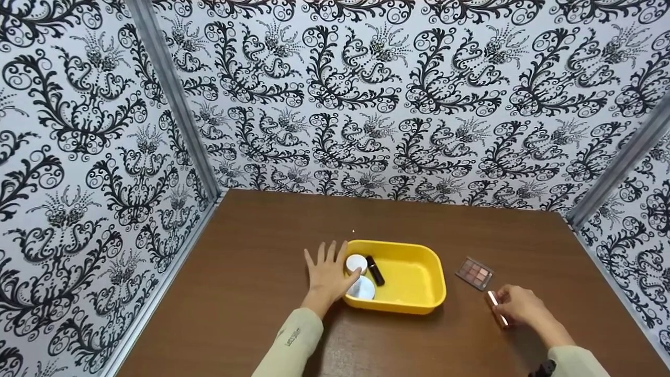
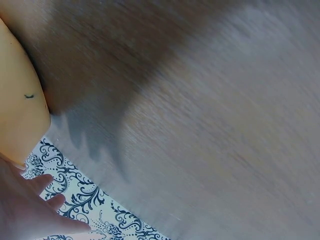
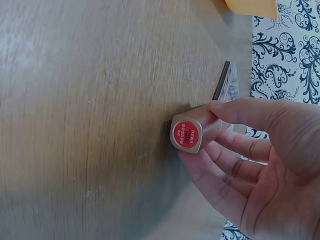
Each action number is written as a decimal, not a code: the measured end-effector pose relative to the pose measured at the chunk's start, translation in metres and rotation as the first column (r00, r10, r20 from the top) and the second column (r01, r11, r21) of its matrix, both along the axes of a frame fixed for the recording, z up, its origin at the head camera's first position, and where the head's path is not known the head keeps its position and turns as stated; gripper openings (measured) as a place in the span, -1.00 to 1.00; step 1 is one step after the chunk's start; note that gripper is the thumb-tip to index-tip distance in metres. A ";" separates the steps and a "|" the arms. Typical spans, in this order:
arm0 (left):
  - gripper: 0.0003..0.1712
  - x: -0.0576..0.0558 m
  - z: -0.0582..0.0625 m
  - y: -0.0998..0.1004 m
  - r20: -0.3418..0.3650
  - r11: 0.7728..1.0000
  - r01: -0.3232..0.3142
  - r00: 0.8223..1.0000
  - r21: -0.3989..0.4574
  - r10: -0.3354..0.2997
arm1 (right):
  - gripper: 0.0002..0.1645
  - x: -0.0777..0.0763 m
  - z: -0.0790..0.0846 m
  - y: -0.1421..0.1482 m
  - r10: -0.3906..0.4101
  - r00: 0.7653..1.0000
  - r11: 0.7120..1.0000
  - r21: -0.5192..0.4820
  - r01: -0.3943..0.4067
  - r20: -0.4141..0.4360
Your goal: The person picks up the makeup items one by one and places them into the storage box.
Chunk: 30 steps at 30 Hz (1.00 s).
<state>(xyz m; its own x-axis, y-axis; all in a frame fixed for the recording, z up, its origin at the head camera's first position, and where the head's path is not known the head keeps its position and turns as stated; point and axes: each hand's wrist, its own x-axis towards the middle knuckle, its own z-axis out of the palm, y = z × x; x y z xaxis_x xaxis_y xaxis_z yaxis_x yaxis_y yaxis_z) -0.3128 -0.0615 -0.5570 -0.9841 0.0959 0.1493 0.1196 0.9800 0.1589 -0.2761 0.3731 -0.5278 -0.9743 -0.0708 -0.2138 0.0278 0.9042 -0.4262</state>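
Note:
My right hand (image 1: 521, 305) pinches a rose-gold lipstick tube (image 1: 497, 310) between thumb and fingers, low over the table's right part. In the right wrist view the tube (image 3: 200, 129) shows a round red label on its end. Spread fingers mark my left hand (image 1: 328, 273), which lies over the left rim of a yellow tray (image 1: 432, 283). Inside the tray, near that hand, are a white round jar (image 1: 356, 263), a flat white round item (image 1: 365, 288) partly hidden by the thumb, and a black tube (image 1: 375, 270). An eyeshadow palette (image 1: 475, 273) lies just beyond the right hand.
The brown table (image 1: 282, 225) carries everything. Patterned black-and-white wall panels (image 1: 366, 104) enclose its back and sides, with grey posts (image 1: 175, 99) at the corners. The yellow tray (image 3: 252, 7) also shows at the top of the right wrist view.

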 end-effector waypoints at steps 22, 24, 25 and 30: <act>-0.07 0.000 -0.002 -0.001 -0.024 1.000 0.000 1.000 -0.015 0.000 | -0.65 -0.003 0.014 0.000 0.029 0.999 1.000 0.007 -0.029 -0.039; -0.08 0.000 -0.002 -0.001 -0.029 1.000 0.001 1.000 -0.006 -0.002 | -0.63 -0.004 0.015 0.000 0.023 0.999 1.000 -0.001 -0.023 -0.030; -0.08 0.000 -0.002 -0.001 -0.028 1.000 0.001 1.000 -0.006 -0.001 | -0.63 -0.004 0.015 -0.001 0.020 0.999 1.000 -0.003 -0.021 -0.028; -0.08 0.000 -0.002 -0.001 -0.031 1.000 0.001 1.000 -0.006 -0.001 | -0.63 -0.004 0.019 -0.004 0.008 1.000 1.000 -0.025 -0.009 -0.023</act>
